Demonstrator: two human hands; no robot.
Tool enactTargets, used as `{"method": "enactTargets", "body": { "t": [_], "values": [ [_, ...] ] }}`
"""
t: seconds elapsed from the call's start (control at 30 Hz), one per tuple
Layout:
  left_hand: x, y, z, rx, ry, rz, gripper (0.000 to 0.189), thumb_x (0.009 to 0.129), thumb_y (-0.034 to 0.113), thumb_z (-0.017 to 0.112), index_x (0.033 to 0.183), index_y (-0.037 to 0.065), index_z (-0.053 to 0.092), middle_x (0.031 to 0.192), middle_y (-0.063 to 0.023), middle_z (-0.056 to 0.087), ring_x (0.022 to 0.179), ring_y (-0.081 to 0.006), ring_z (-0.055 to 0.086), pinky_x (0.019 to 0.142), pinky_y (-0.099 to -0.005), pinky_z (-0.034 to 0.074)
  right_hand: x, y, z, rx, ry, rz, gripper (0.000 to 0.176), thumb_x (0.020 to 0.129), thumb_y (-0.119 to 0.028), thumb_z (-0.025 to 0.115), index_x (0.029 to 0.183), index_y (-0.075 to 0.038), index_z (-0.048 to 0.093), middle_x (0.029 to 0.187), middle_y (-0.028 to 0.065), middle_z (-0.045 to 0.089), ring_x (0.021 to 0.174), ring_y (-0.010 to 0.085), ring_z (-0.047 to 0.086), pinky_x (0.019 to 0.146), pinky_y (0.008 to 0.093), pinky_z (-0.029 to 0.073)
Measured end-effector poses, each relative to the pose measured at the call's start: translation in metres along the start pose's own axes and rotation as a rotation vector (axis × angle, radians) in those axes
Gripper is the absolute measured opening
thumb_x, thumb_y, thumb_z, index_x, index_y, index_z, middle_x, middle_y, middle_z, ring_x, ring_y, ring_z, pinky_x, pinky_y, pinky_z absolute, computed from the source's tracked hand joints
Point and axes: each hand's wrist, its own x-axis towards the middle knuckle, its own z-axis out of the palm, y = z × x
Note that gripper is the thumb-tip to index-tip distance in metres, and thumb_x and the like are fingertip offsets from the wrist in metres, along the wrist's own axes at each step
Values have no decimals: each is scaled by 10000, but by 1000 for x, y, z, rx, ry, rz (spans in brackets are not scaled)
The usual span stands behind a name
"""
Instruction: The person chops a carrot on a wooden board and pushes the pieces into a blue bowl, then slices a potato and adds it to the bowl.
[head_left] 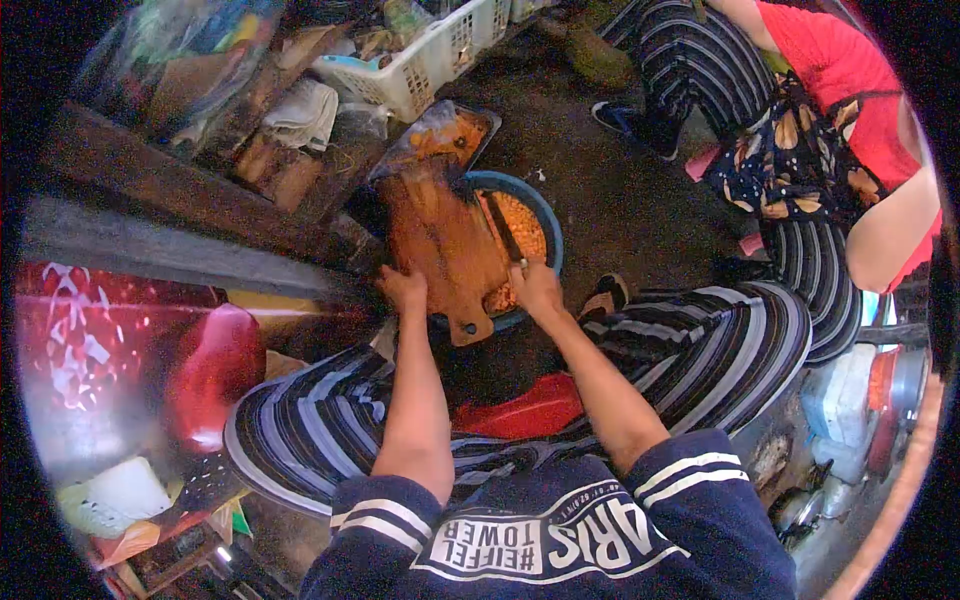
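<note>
A wooden cutting board with a holed handle lies tilted over a blue basin, covering its left part. Small orange chopped pieces fill the basin's visible side. My left hand is closed on the board's left edge near its handle end. In my right hand is a knife, its dark blade pointing away from me along the board's right edge. Just beyond the board's far end is a tray with orange contents partly under clear plastic.
A white plastic crate with mixed items stands at the far left. Along the left side run wooden planks and a red shiny surface. Another person in a red top sits at the right. Dark floor lies between us.
</note>
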Motion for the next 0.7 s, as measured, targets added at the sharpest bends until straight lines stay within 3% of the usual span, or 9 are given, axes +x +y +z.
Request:
{"method": "enactTargets", "body": {
  "t": [0.1, 0.17, 0.27, 0.33, 0.4, 0.47, 0.57, 0.63, 0.7],
  "values": [
    [-1, -9, -1, 39, -117, -82, 688, 748, 347, 586, 1191, -122, 346, 1223, -387, 285, 1143, -468, 331, 944, -440, 335, -8, 10, 9, 40, 57, -40, 313, 754, -271, 546, 774, 40, 574, 699, 232, 589, 698, 362, 593, 598, 423, 448],
    [5, -12, 4, 90, -172, -122, 709, 760, 370, 569, 1194, -137, 330, 1230, -399, 263, 1151, -464, 331, 941, -428, 345, -20, 14, 16, 117, 71, -287, 323, 726, -291, 602, 694, 30, 581, 620, 199, 583, 609, 326, 595, 541, 396, 445],
    [14, -21, 10, 336, -199, -43, 685, 767, 408, 542, 1145, -145, 397, 1171, -385, 366, 1122, -424, 397, 925, -403, 368, -37, 15, 28, 189, 77, -395, 343, 692, -310, 658, 637, 18, 573, 602, 172, 580, 532, 295, 574, 516, 391, 438],
    [4, 11, -28, 238, -467, -123, 614, 774, 414, 528, 1066, -125, 492, 1081, -332, 487, 1050, -383, 484, 901, -412, 388, -41, 7, 21, 57, -83, -217, 371, 682, -332, 689, 666, 17, 565, 544, 146, 555, 477, 243, 549, 468, 383, 423],
    [16, -2, -4, 243, -399, -81, 577, 773, 416, 529, 1029, -102, 528, 1053, -300, 521, 1024, -370, 507, 884, -414, 398, -37, 9, 23, 154, -282, -17, 394, 665, -363, 715, 702, -2, 563, 544, 100, 552, 459, 170, 530, 410, 327, 409],
    [25, 0, 2, 248, -326, -49, 544, 772, 418, 531, 991, -80, 564, 1025, -269, 554, 998, -357, 530, 867, -416, 408, -26, 3, 4, 262, -401, -22, 396, 670, -377, 711, 712, -12, 562, 566, 77, 556, 459, 141, 518, 397, 297, 403],
    [18, 44, -35, -23, -371, -64, 510, 792, 391, 520, 1015, -67, 547, 1026, -229, 568, 960, -340, 549, 823, -413, 423, -13, -24, -47, 542, -527, -53, 354, 693, -347, 699, 742, -26, 557, 616, 11, 545, 435, 95, 468, 371, 221, 375],
    [6, 71, -49, -1157, -647, -361, 438, 822, 336, 504, 1045, -41, 526, 1015, -192, 568, 930, -310, 545, 780, -392, 427, 2, -40, -74, 681, -465, -6, 339, 697, -314, 700, 762, -17, 551, 604, 4, 529, 423, 81, 443, 369, 195, 349],
    [6, 63, -11, -1127, -613, -207, 382, 827, 281, 492, 1056, -23, 516, 1013, -174, 559, 921, -294, 533, 765, -381, 425, 15, -45, -95, 814, -440, 161, 282, 707, -255, 699, 725, -30, 530, 587, -7, 513, 401, 44, 386, 381, 172, 317]
  ]
}}
